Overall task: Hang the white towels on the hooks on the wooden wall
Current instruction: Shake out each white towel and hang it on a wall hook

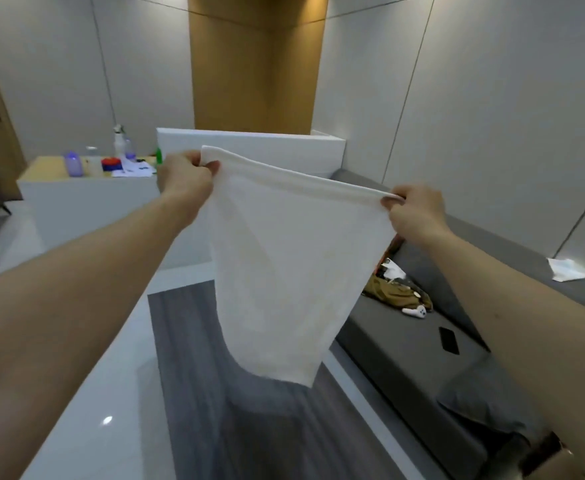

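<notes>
Grey sofa point(405, 358) holds black phone point(449, 340); bottles on counter point(55, 168).

Soft, even indoor light, a small glare spot on the glossy floor point(107, 420), wide-angle bending at the edges, and slight overall blur.

A long grey sofa point(422, 341) runs along the wall from 1 o'clock down to 5 o'clock. On its seat lie a heap of olive-brown cloth point(393, 289) with a white controller point(414, 311) touching its near edge, a black phone point(449, 340) lying flat toward 4 o'clock, and a crumpled white cloth point(568, 269) well apart at 3 o'clock. At 10 o'clock, a low cabinet point(87, 199) with a wooden top carries a purple bottle point(73, 163), a clear spray bottle point(119, 139), a red and blue object point(111, 164) and loose papers point(133, 169). Dark wood flooring point(249, 427) stretches toward 6 o'clock.
</notes>
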The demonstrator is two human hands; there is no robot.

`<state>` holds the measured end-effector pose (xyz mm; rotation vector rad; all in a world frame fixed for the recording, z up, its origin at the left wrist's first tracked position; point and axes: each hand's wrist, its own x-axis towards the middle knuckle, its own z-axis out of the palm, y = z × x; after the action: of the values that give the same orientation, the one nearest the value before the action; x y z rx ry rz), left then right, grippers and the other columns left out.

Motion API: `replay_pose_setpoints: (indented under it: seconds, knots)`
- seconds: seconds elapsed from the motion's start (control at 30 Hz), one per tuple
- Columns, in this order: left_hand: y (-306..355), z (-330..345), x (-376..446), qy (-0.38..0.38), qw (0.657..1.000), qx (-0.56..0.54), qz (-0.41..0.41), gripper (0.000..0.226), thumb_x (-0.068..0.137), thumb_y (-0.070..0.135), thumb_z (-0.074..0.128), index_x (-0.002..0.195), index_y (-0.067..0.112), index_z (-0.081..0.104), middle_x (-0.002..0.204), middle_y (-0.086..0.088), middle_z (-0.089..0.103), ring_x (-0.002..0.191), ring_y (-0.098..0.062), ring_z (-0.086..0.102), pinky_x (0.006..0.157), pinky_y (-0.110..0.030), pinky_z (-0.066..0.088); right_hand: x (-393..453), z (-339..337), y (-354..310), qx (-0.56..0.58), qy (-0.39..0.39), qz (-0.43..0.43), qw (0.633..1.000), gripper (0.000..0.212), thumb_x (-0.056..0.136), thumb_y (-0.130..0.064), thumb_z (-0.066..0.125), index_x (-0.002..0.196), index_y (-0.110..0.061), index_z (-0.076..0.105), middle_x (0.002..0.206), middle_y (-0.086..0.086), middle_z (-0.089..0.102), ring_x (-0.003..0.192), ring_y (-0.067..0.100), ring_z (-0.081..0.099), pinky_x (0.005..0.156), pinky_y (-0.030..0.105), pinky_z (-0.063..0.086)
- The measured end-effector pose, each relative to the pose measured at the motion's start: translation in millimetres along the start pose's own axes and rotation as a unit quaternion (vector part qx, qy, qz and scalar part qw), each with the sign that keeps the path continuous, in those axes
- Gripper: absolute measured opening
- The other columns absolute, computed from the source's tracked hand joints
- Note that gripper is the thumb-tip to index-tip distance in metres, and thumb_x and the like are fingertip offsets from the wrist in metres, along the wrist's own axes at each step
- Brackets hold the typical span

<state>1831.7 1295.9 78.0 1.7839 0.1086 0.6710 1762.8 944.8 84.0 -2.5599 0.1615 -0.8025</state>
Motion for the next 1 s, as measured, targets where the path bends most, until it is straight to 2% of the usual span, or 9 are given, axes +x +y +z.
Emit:
replay_pose_setpoints:
  seconds: [0.13,0.27,0.37,0.5,0.6,0.67,0.77,0.9,1.0]
  knots:
    - [-8.1,-14.4,5.4,0.023,0.999,0.04,0.007,0.013,0.084,0.029,0.069,0.093,0.024,0.076,0.091,0.002,0.073,0.092,-0.021,0.068,0.089,-0.037,0.056,20.4,26.9,0.1,0.043,-0.033,-0.042,0.998,0.016,0.094,-0.016,0.058,0.092,-0.015,0.075,0.087,0.007,0.068,0.084,0.024,0.057,0.07,0.029,0.038]
    - [-30.5,-26.8,-22.1,0.054,0.994,0.094,-0.032,0.009,0.083,0.031,0.07,0.092,0.029,0.074,0.098,0.002,0.07,0.093,-0.021,0.063,0.089,-0.031,0.052,18.4,59.1,16.9,0.084,-0.114,-0.072,0.987,0.014,0.093,-0.016,0.061,0.088,-0.016,0.074,0.086,0.005,0.069,0.086,0.022,0.059,0.07,0.026,0.036]
    - [-59.3,-34.0,-64.4,0.056,0.984,0.147,-0.08,0.005,0.085,0.025,0.069,0.08,0.026,0.072,0.092,0.0,0.071,0.091,-0.023,0.063,0.087,-0.035,0.054,4.9,85.9,37.9,0.091,-0.19,-0.096,0.973,0.012,0.091,-0.016,0.064,0.087,-0.016,0.075,0.085,0.004,0.07,0.084,0.02,0.061,0.069,0.025,0.038]
    - [-99.5,-36.2,-147.2,0.055,0.967,0.195,-0.154,0.012,0.084,0.021,0.067,0.072,0.023,0.07,0.086,-0.003,0.069,0.083,-0.022,0.062,0.074,-0.031,0.049,-25.9,117.8,71.8,0.062,-0.296,-0.125,0.945,0.016,0.089,-0.018,0.064,0.077,-0.011,0.072,0.077,0.008,0.068,0.075,0.021,0.058,0.055,0.024,0.038]
    - [-124.6,-30.3,-224.9,0.055,0.945,0.241,-0.214,0.009,0.08,0.02,0.064,0.074,0.02,0.071,0.088,-0.007,0.068,0.081,-0.024,0.062,0.069,-0.035,0.05,-59.5,134.1,109.2,0.058,-0.39,-0.125,0.91,0.022,0.087,-0.021,0.063,0.075,-0.006,0.072,0.071,0.009,0.063,0.069,0.02,0.056,0.057,0.026,0.04]
    - [-136.1,-23.8,-271.3,0.052,0.93,0.27,-0.245,0.01,0.074,0.018,0.06,0.072,0.016,0.07,0.081,-0.009,0.067,0.077,-0.028,0.061,0.064,-0.037,0.051,-81.8,141.5,131.8,0.073,-0.443,-0.114,0.886,0.02,0.085,-0.022,0.064,0.07,-0.011,0.071,0.068,0.004,0.06,0.066,0.017,0.055,0.056,0.025,0.041]
    - [-155.0,-13.1,-321.7,0.029,0.908,0.288,-0.303,0.013,0.068,0.014,0.057,0.073,0.012,0.069,0.079,-0.01,0.064,0.072,-0.029,0.057,0.058,-0.028,0.042,-106.2,148.7,161.2,0.085,-0.506,-0.105,0.852,0.016,0.086,-0.018,0.066,0.07,-0.013,0.069,0.07,0.004,0.06,0.066,0.017,0.058,0.052,0.024,0.046]
    - [-177.8,-5.6,-356.3,-0.072,0.87,0.298,-0.386,0.01,0.078,0.022,0.067,0.085,0.014,0.068,0.088,-0.008,0.064,0.081,-0.027,0.059,0.068,-0.032,0.049,-124.2,161.4,191.2,0.044,-0.574,-0.109,0.81,0.015,0.088,-0.018,0.066,0.082,-0.005,0.072,0.089,0.015,0.069,0.082,0.029,0.07,0.067,0.038,0.062]
    - [-186.8,-5.4,-356.0,-0.082,0.865,0.302,-0.393,0.021,0.081,0.034,0.072,0.089,0.015,0.068,0.094,-0.006,0.065,0.086,-0.026,0.061,0.072,-0.035,0.053,-126.2,173.3,197.7,0.046,-0.566,-0.095,0.817,0.02,0.089,-0.021,0.065,0.085,-0.003,0.073,0.092,0.02,0.071,0.086,0.034,0.071,0.075,0.047,0.062]
